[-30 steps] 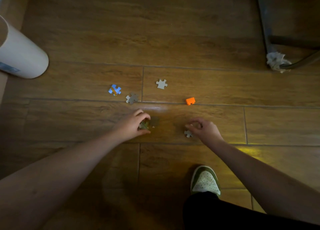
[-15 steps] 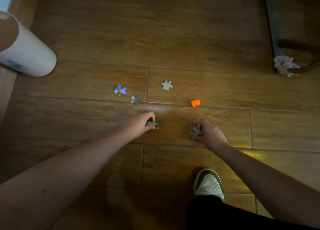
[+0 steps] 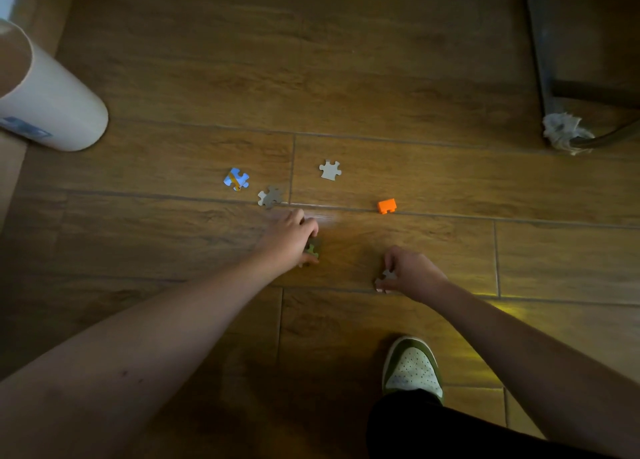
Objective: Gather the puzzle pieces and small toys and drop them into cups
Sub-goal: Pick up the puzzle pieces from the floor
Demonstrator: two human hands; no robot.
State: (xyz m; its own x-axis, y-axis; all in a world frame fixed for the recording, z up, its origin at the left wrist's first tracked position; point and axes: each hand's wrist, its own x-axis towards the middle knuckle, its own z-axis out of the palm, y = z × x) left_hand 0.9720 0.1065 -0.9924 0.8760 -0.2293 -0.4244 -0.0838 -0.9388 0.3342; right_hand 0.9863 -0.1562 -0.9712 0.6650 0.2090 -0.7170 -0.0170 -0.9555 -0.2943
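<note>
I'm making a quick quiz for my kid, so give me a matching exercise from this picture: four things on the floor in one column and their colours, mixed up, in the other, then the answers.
Things:
1. toy block
2. cup
3. shoe
4. puzzle piece farthest left

Colours:
A. white with a green edge
B. blue with a yellow stripe
C. orange
D. white with a small blue label

Pairs: 1-C, 2-D, 3-A, 4-B
</note>
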